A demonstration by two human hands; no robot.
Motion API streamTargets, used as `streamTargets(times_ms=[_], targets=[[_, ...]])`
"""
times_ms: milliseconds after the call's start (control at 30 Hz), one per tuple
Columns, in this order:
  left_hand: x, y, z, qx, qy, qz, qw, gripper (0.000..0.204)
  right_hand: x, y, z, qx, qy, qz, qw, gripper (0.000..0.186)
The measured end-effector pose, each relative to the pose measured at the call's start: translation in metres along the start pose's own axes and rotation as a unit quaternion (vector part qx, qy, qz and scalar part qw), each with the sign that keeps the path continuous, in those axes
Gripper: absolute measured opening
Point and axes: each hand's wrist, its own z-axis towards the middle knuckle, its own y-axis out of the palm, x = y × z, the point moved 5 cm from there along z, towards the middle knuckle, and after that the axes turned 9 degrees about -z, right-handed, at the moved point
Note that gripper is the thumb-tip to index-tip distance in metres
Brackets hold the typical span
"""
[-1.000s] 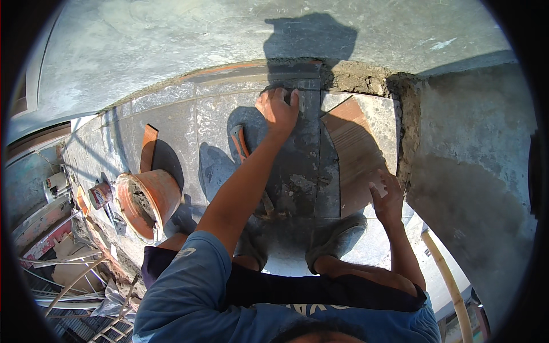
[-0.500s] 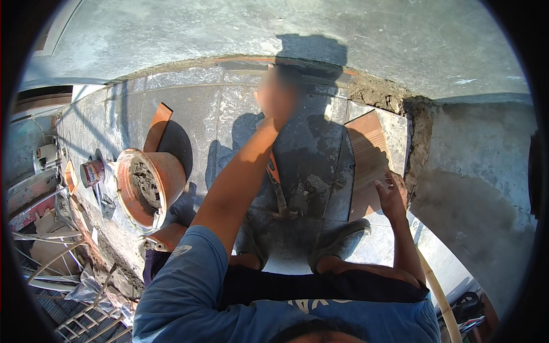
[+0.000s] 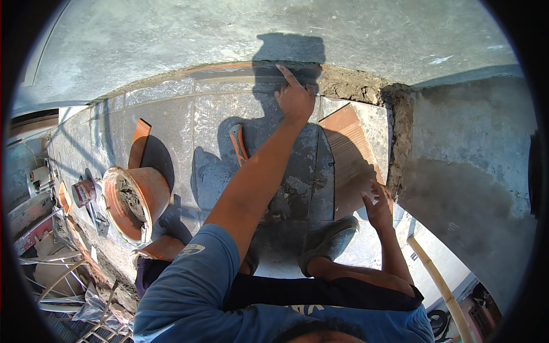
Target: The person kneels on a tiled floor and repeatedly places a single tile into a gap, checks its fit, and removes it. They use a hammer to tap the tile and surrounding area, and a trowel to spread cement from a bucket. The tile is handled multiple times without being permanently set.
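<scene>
Reaching left hand [image 3: 294, 97], forefinger extended

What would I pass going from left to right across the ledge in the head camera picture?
Small can → orange bucket holding mortar → orange-handled trowel → left hand pointing at the wall's foot → loose reddish tile → right hand at that tile's edge.

An outdoor building site, high up on an unfinished tiled ledge. Grey floor tiles [image 3: 217, 123] laid against a bare cement wall [image 3: 469, 148], raw mortar [image 3: 349, 86] along the edge, an orange bucket [image 3: 137, 200] of wet cement, bamboo scaffolding [image 3: 440, 280] and rubble below.
</scene>
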Motion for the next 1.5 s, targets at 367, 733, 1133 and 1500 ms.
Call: streamTargets(times_ms=[367,733,1133,1500], targets=[[0.046,0.062,-0.020,0.067,0.038,-0.163,0.984,0.092,0.030,0.002,-0.004,0.010,0.021,0.006,1.000,0.053],[0.081,0.097,-0.034,-0.220,0.170,0.167,0.946,0.065,0.032,0.007,-0.008,-0.024,0.031,0.033,0.999,0.054],[0.052,0.016,-0.041,-0.111,0.338,0.125,0.926,0.042,0.026,-0.007,-0.003,0.015,0.025,-0.007,1.000,0.048],[-0.135,-0.171,-0.013,-0.176,0.170,0.293,0.924,0.046,-0.025,-0.019,0.017,0.028,-0.003,-0.178,0.984,0.069]])
